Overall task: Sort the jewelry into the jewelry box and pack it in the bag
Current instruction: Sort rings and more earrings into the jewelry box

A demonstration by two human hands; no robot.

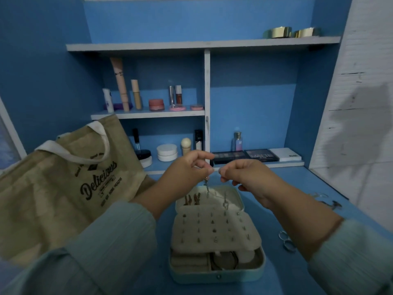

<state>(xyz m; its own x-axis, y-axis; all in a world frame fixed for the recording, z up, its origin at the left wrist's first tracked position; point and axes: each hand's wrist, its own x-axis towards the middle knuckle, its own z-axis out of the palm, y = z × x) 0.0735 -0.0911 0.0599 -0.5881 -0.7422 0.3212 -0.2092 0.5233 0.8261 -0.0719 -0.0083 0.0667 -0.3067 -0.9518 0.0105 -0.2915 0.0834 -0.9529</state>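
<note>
A pale green jewelry box (217,273) lies open on the blue desk, its cream stud panel (214,228) folded over the lower tray. Above the box's lid my left hand (189,169) and my right hand (244,173) are raised close together. Both pinch a thin chain necklace (206,186) whose clasp end dangles from my left fingers over the lid. Several earrings hang inside the lid (192,199). A beige jute bag (63,188) printed "Delicious" leans at the left.
Loose rings (287,241) and other silver jewelry (327,201) lie on the desk at the right. Shelves behind hold cosmetics (157,104), eyeshadow palettes (244,156) and a small bottle (238,141). A white wall borders the right side.
</note>
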